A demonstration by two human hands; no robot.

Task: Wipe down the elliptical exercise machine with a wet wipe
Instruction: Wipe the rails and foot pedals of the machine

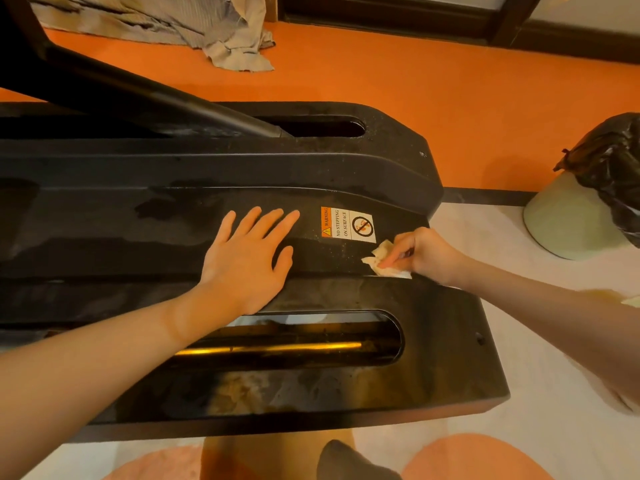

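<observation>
Fingers (398, 259) of the right hand (427, 252) pinch the wet wipe (382, 263) onto the elliptical's black cover (433, 341) just below the warning label (348, 224), left hand (247, 258) flat, bracing; mid-wipe, next likely the dusty patch around the label.

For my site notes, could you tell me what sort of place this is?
Probably a room in a home, not a gym: a lone elliptical machine, crumpled cloth on the orange floor, and a small lined bin.
</observation>
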